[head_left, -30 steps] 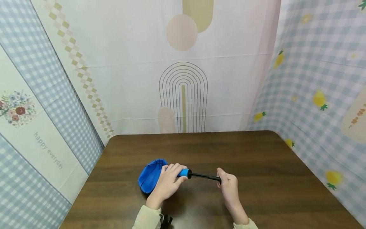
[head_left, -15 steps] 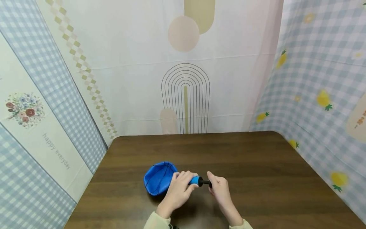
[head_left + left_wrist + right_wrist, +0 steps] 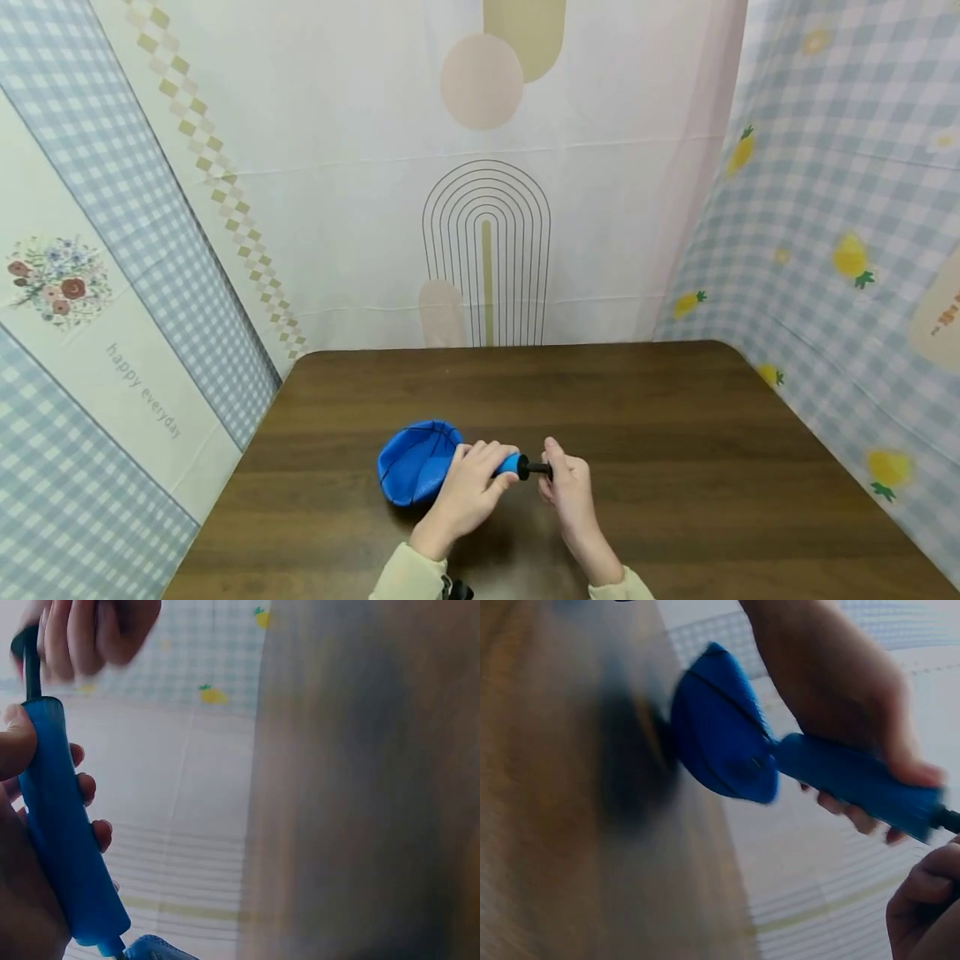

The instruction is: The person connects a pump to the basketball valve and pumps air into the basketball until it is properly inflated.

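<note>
A blue hand pump (image 3: 71, 825) lies across my left hand (image 3: 467, 492), whose fingers and thumb wrap round its barrel. My right hand (image 3: 572, 496) grips the black handle at the pump's right end, and a short stretch of black rod (image 3: 537, 468) shows between handle and barrel. At the pump's other end is a caved-in blue ball (image 3: 416, 467) with black seam lines. The right wrist view shows the pump's tip meeting the ball (image 3: 724, 727); the needle itself cannot be made out.
The brown wooden table (image 3: 637, 400) lies under both hands. A pale printed cloth (image 3: 360, 250) hangs behind it, with checked cloths (image 3: 810, 192) at the sides. A small black object (image 3: 459, 590) shows by the left sleeve.
My right hand has moved left toward the left hand, pushing most of the long black rod into the barrel. Ball and left hand appear slightly further right in the head view.
</note>
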Available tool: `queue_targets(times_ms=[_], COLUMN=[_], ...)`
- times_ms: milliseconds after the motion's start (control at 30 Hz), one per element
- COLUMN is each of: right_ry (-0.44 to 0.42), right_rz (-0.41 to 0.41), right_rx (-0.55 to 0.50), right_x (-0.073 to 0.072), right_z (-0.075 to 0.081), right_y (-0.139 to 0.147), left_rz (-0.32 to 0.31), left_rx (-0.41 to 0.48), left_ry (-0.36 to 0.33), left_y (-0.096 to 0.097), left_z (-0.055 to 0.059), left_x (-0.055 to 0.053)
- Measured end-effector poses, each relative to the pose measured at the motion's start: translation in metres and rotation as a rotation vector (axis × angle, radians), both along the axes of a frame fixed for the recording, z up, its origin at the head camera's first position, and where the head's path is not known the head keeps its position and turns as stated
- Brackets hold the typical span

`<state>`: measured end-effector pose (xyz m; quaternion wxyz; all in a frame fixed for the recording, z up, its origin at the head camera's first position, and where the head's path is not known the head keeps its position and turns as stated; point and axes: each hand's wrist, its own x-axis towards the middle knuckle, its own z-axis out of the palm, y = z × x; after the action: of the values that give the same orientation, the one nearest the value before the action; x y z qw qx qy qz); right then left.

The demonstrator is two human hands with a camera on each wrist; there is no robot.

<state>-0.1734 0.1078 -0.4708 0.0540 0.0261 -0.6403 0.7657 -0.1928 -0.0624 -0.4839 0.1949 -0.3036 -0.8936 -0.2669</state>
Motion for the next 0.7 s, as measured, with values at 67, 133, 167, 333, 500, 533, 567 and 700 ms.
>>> queue_targets(times_ms=[67, 133, 167, 333, 500, 533, 567, 700], right_ry=[-0.015, -0.012, 0.001, 0.13, 0.143, 0.123, 0.098, 0.0], right_rz=[0.032, 0.04, 0.031, -0.089, -0.103, -0.084, -0.064, 0.012], right_rx=[0.019, 0.035, 0.033, -0.046, -0.092, -0.087, -0.079, -0.026], right_x=[-0.001, 0.0, 0.0, 0.005, -0.001, -0.003, -0.005, -0.011], right_z=[-0.004, -0.005, -0.005, 0.005, 0.012, 0.012, 0.01, 0.001], right_y=[-0.003, -0.003, -0.002, 0.009, 0.011, 0.009, 0.006, -0.002], left_rz=[-0.01, -0.03, -0.039, -0.04, -0.006, -0.009, -0.016, -0.057], left_rx=[0.0, 0.02, 0.033, 0.098, 0.108, 0.102, 0.099, 0.083], left_ry=[0.0, -0.021, -0.035, -0.086, -0.087, -0.085, -0.084, -0.089], left_y=[0.0, -0.003, -0.005, -0.018, -0.015, -0.012, -0.009, 0.0], left_z=[-0.002, -0.002, -0.001, 0.004, 0.007, 0.007, 0.006, 0.002], left_x=[0.001, 0.0, -0.001, -0.009, -0.014, -0.014, -0.014, -0.012])
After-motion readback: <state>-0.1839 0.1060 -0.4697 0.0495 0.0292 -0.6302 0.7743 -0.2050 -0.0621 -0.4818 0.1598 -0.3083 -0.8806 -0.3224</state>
